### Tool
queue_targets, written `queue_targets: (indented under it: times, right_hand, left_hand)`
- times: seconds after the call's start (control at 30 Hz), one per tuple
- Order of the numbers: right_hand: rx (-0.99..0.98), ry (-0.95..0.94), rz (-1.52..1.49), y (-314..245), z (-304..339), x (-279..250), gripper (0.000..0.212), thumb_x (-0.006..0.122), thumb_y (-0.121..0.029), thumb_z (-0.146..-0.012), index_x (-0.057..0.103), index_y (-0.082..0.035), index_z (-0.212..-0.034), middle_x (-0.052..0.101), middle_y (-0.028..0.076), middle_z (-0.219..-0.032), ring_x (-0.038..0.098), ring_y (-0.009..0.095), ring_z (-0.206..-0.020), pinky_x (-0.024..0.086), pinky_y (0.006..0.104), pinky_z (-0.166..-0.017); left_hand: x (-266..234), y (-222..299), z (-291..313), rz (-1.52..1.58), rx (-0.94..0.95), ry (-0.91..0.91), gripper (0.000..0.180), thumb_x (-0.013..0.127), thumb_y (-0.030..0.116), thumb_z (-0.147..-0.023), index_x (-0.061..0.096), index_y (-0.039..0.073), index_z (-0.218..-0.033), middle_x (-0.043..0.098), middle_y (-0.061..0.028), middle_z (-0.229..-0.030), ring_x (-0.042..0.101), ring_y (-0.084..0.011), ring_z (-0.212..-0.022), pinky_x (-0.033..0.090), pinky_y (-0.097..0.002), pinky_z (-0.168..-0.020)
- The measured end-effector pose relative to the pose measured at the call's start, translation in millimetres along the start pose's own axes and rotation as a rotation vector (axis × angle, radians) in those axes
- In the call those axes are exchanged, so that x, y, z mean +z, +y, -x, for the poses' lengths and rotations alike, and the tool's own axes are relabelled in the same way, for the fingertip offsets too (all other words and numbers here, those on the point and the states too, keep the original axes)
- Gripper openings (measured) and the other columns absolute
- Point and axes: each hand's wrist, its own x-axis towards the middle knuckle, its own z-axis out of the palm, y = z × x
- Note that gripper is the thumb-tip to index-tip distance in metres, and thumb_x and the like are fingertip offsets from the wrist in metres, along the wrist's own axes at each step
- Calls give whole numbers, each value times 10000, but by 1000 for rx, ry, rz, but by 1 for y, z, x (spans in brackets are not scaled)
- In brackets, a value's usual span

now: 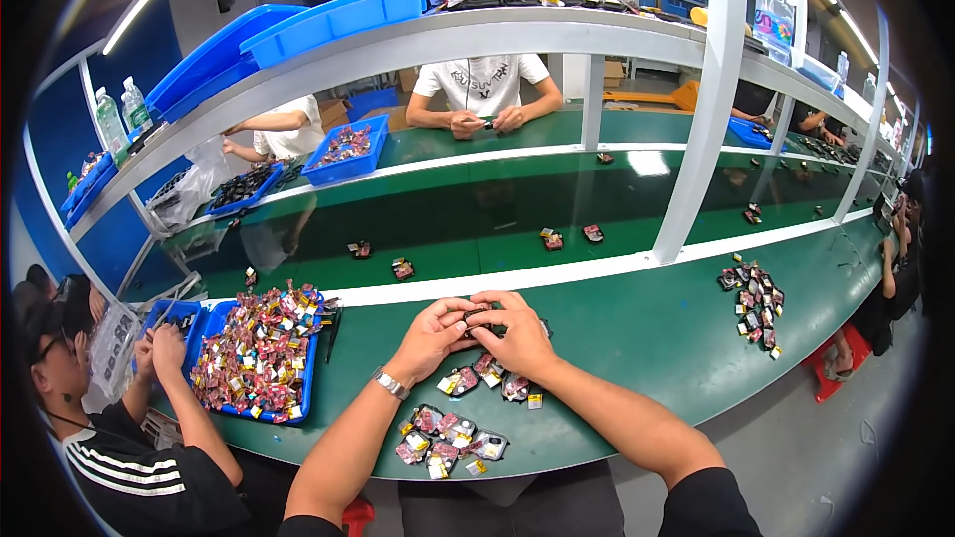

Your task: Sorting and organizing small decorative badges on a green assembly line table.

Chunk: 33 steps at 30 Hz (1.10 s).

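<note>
Over the green bench [617, 338], my left hand [430, 340] and my right hand [515, 336] meet with curled fingers. Between their fingertips is a small black casing [477, 318], mostly covered by the fingers. Just below my hands lie several small assemblies [487, 370], with dark shells, reddish circuit boards and yellow-and-white tabs. A second cluster of the same assemblies [450, 441] sits closer to the bench's front edge, between my forearms.
Left of my hands, a blue tray [310, 378] is heaped with reddish boards. A co-worker's hands [159, 348] are beside it. More assemblies [756, 303] lie at the right. Behind a white rail, a dark green belt [448, 224] carries scattered pieces. A white post [701, 109] supports the overhead shelf.
</note>
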Motion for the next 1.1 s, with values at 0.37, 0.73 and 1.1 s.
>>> queue_targets:
  times: [0.37,0.73,1.1]
  right_hand:
    - [-147,61,99,-13,-5,-3,174,683,-31,-759,686,-40,-933,594,119,-1205,540,302,-1140,462,385,-947]
    - [-263,141,168,-18,-8,-4,165,700,-13,-741,658,-34,-898,624,86,-998,614,271,-944,521,361,-786]
    - [-252,188,229,-16,-7,3,179,709,-23,-743,674,-23,-919,625,87,-993,621,260,-923,531,351,-766]
  left_hand:
    - [-3,-8,-2,105,89,5,256,557,39,-943,490,29,-1190,594,-115,-1211,602,-186,-1101,527,-355,-946]
    - [-2,-8,-1,104,55,19,284,538,36,-950,481,27,-1228,605,-91,-1171,606,-175,-1083,530,-347,-941]
    - [-1,-9,-3,100,67,59,256,529,69,-963,496,27,-1214,625,-88,-1143,622,-173,-1051,542,-339,-911]
